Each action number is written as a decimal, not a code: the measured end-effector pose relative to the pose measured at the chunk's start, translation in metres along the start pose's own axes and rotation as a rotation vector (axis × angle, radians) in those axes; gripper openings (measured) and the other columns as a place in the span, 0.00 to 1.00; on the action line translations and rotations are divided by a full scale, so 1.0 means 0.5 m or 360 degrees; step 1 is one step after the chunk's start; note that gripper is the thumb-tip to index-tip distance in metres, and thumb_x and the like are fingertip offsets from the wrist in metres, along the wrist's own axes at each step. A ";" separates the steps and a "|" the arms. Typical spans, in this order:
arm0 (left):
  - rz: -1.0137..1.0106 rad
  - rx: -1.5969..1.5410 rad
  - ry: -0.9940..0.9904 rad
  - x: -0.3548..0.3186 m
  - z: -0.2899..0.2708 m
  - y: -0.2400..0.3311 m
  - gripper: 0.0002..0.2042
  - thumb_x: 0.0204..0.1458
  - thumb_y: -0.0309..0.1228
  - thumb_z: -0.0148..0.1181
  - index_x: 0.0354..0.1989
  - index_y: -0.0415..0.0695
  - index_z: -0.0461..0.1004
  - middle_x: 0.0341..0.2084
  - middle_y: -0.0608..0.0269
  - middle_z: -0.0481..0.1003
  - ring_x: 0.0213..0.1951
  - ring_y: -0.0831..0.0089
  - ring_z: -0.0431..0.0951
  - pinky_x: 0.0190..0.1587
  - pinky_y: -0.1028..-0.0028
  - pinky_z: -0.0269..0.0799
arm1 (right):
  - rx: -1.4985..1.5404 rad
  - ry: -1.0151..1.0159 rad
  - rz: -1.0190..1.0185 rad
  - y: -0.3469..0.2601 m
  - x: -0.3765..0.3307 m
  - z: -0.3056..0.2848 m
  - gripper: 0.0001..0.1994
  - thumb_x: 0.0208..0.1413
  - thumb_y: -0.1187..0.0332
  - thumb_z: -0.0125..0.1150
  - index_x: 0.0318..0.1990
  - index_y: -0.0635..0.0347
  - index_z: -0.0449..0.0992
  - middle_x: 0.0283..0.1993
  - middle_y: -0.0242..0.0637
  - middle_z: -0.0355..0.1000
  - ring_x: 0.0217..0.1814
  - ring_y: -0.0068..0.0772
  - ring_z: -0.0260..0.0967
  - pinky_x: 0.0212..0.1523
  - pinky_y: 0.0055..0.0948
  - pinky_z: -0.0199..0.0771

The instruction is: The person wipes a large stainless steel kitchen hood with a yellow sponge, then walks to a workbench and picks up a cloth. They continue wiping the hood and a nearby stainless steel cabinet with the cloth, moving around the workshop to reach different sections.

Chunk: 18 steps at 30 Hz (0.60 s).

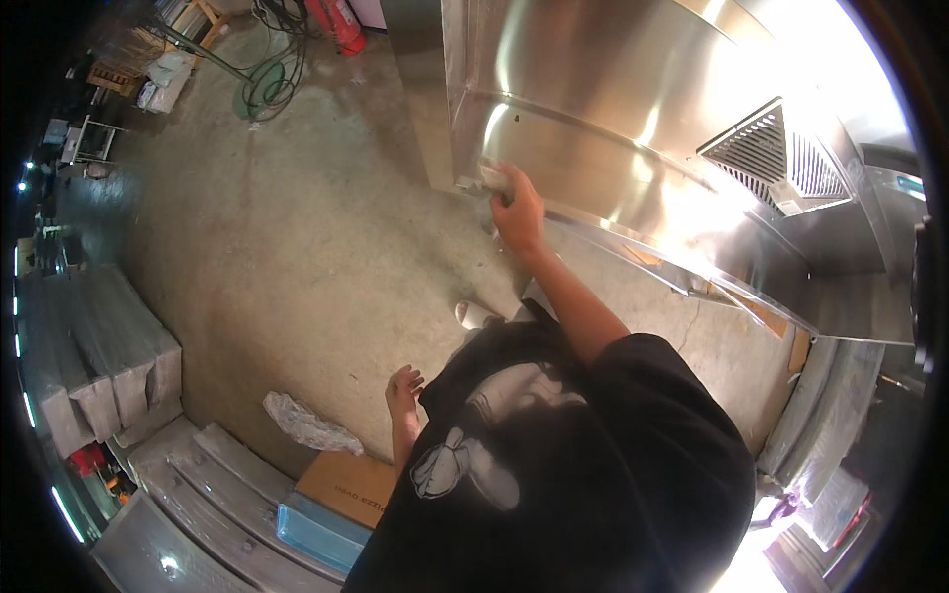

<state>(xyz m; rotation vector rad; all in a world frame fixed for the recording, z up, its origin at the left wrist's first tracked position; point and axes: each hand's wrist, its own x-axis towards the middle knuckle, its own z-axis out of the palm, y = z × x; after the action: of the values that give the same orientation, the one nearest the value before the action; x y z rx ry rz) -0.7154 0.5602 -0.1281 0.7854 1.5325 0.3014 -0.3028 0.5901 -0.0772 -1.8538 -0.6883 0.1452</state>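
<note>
My right hand (520,212) reaches forward to the near left corner of a large stainless steel hood-like unit (593,148). Its fingers are closed on a small pale wad (494,179), which looks to be against the steel edge; whether it is cloth or something else I cannot make out. A slatted metal filter (756,153) leans inside the unit, farther right. My left hand (403,388) hangs low by my left side, its fingers apart and holding nothing.
Wrapped panels (99,346) are stacked at the left. Crumpled clear plastic (311,423) lies on the concrete floor (287,227) by a cardboard box (346,482) and a blue-wrapped piece (321,534). Far off are a coiled hose (267,89) and a red extinguisher (338,25).
</note>
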 end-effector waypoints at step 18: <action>0.0055 0.0156 -0.0042 0.043 -0.001 0.100 0.25 0.58 0.41 0.51 0.59 0.37 0.73 0.48 0.51 0.79 0.49 0.61 0.80 0.52 0.65 0.73 | -0.0907 -0.0176 -0.0299 0.003 -0.033 0.104 0.24 0.49 0.76 0.61 0.56 0.50 0.78 0.67 0.39 0.68 0.74 0.49 0.56 0.70 0.63 0.46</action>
<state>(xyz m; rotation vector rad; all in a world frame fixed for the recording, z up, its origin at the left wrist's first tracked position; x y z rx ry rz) -0.6998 0.6103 -0.1136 0.8903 1.5188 0.2420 -0.3376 0.6239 -0.1026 -2.3173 -1.0561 -0.0826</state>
